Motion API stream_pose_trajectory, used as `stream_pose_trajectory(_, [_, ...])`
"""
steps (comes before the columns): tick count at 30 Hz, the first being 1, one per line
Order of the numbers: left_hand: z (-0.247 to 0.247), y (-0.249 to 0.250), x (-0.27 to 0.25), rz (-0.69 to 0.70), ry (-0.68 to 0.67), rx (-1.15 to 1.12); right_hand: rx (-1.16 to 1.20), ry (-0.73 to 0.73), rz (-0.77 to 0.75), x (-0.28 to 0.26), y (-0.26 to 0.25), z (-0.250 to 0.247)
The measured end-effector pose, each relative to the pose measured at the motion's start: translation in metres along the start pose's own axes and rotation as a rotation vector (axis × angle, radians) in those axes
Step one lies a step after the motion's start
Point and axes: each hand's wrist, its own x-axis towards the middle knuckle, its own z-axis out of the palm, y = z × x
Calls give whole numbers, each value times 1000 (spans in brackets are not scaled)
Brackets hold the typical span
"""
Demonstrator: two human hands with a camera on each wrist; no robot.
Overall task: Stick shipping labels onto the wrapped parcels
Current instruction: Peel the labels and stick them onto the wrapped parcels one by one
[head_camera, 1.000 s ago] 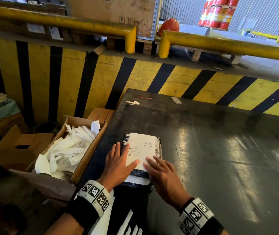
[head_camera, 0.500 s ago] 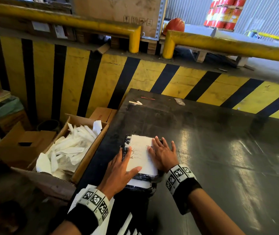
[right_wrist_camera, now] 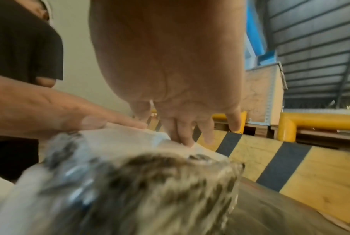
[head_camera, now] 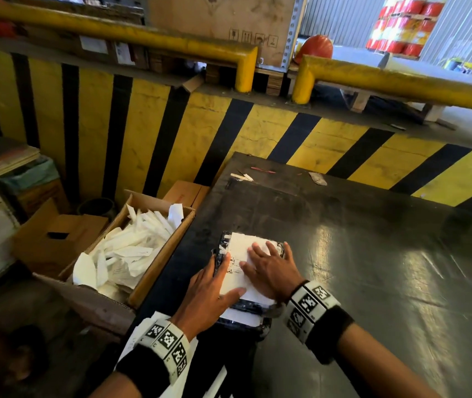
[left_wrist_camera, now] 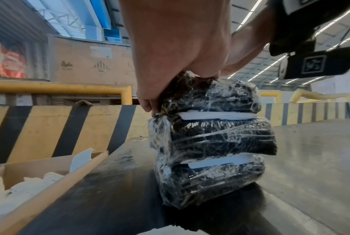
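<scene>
- Fingers of the right hand [head_camera: 269,271] lie straight and spread, flat on the white printed paper shipping label [head_camera: 239,255], pressing it down; they grip nothing.
- Left hand [head_camera: 210,291] steadies the same parcel from its left side, thumb laid across the label's near edge, fingers draped over the left rim; how tightly they curl there is hard to judge, so I read it as a flat hold.
- Top black parcel wrapped in clear stretch film [left_wrist_camera: 210,93] sits on two more like it [left_wrist_camera: 212,159], stacked at the near-left edge of the dark glossy table [head_camera: 372,282].
- To do this well: sweep from the label's middle outward, chasing wrinkles off the crinkled film, and press straight down so the stack does not slide.
- Brown cardboard box of white backing strips [head_camera: 131,251] stands just left of the table.
</scene>
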Motion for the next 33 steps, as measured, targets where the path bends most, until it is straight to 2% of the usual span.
stream_pose_trajectory(3, [-2,2,0,-14,-3,-6,-49,-9,39,26,1,-2])
stream_pose_trajectory(6, [-3,5,-3,-35,-6,-16,13,-22,67,33,3,-5])
stream_pose_trajectory(8, [-4,5,-4,-25,-3,-47,3,-6,8,21,0,-6])
stream_pose_trajectory(12, [-2,3,-5,1,-2,-69,-109,-5,-207,-23,-10,3])
stream_pose_trajectory(14, [-2,2,-5,7,-1,-62,-156,-19,-243,-25,-8,4])
stream_pose_trajectory(19, [1,2,-3,-33,1,-112,-112,-83,-184,15,2,-10])
stream_pose_trajectory(23, [1,1,-1,-12,22,-116,-98,-90,-136,38,-1,-15])
stream_pose_trajectory(25, [3,-2,0,-1,29,-128,-98,-85,-140,38,-5,-19])
stream_pose_trajectory(29, [11,-11,5,6,39,-183,-91,-130,-277,13,-5,-16])
stream_pose_trajectory(33, [15,-14,7,-5,45,-193,-88,-151,-259,16,-8,-16])
